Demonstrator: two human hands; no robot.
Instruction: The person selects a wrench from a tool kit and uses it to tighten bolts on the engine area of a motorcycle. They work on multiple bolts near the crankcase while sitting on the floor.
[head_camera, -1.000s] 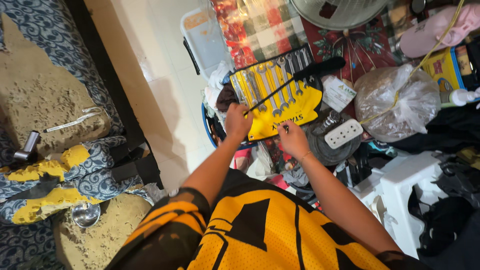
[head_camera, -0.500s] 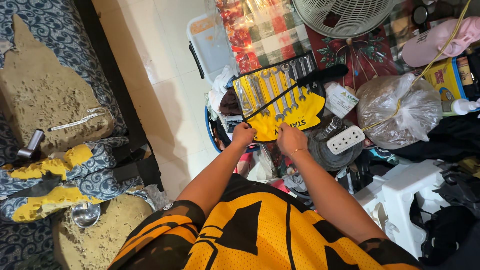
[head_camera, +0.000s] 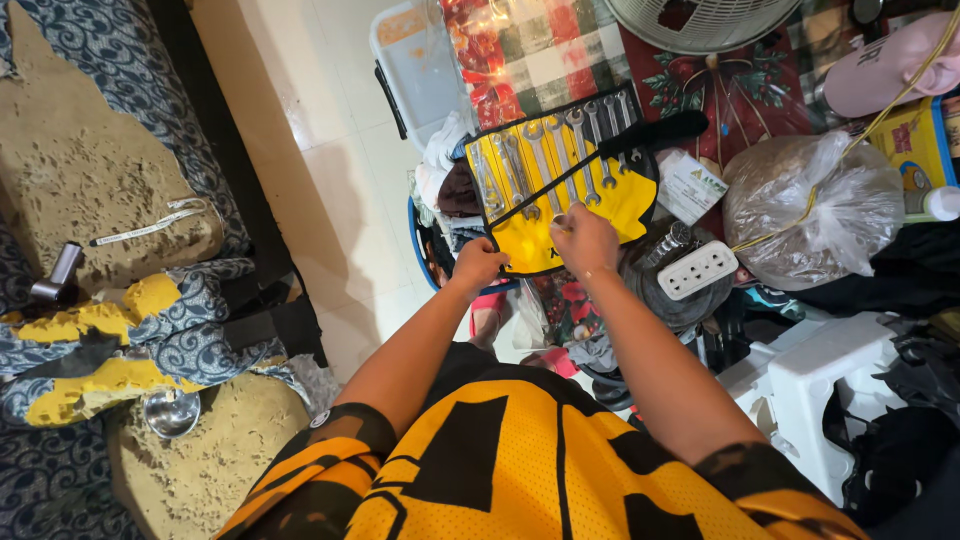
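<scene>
A yellow and black tool pouch (head_camera: 625, 205) lies open on a heap of household things, with several silver wrenches (head_camera: 545, 160) slotted in a row. A long black-handled tool (head_camera: 650, 135) lies slantwise across it. My left hand (head_camera: 478, 265) is closed on the pouch's lower left edge. My right hand (head_camera: 588, 242) rests on the lower middle of the pouch. Its fingertips pinch the bottom end of one wrench. Both forearms reach forward from my orange and black shirt.
A white power strip (head_camera: 697, 270) and a knotted plastic bag (head_camera: 810, 200) lie to the right of the pouch. A white plastic stool (head_camera: 815, 385) stands at lower right. A fan (head_camera: 700, 15), a clear box (head_camera: 420, 60), a worn sofa (head_camera: 100, 190) and bare floor tiles (head_camera: 320, 170) surround it.
My right hand has moved up from the pouch's lower edge onto the wrench ends. My left hand has slipped slightly lower on the left edge. The pouch stays put.
</scene>
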